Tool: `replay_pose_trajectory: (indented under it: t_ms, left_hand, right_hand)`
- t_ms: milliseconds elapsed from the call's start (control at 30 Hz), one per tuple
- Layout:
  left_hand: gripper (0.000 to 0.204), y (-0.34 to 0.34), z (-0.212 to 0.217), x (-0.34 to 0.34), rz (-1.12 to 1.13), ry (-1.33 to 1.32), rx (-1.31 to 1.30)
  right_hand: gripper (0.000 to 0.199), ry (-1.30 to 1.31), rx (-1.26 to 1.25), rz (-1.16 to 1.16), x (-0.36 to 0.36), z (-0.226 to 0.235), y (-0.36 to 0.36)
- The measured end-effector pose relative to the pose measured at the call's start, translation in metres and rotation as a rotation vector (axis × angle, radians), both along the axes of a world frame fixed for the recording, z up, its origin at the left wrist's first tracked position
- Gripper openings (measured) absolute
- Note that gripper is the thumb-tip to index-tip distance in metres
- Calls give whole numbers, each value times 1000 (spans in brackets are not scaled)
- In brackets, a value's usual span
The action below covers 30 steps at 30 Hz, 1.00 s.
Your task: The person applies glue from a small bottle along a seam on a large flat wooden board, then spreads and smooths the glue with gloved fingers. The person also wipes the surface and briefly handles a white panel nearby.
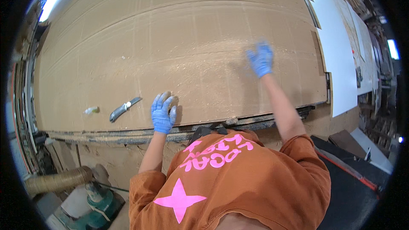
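Note:
A broad brown cardboard sheet (204, 21) covers the worktable, with pale sawdust scattered over its middle. Over this dust, right of centre, my right hand (260, 58) in a blue glove is stretched out with the thumb apart. Its fingertips are smeared by motion, and nothing shows in it. Near the front edge, my left hand (162, 113), also gloved in blue, rests on the cardboard with fingers loosely bent and holding nothing. To its left lies a grey utility knife (125, 110). Farther left is a small clear bottle (91, 110) with a greenish end.
White panels (334, 51) lie along the right side of the table. At the lower left are a ribbed hose (59, 179) and a green machine (102, 206). A black surface (345, 187) with a red strip is at the lower right.

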<state>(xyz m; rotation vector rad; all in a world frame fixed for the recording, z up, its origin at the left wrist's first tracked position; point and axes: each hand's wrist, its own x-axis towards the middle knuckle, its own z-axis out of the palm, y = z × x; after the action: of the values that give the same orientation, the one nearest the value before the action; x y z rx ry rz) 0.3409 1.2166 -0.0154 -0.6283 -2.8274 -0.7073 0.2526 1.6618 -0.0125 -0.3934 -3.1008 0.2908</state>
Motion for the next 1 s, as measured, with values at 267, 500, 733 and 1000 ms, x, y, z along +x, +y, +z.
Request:
replay_pose_trajectory:
  t_ms: [267,500,733,1000]
  left_hand:
    - [39,-3,-5,-1,15,33,52]
    - [49,-10,-15,7,106,157,206]
    - [52,-12,-12,6,70,111,190]
    - [56,-10,-6,5,97,93,213]
  right_hand:
    - [82,-187,4,493,-8,15,-170]
    - [66,107,-199,972,58,34,-231]
    - [71,-149,70,707,66,32,-203]
    - [73,300,-134,584,15,-18,-167]
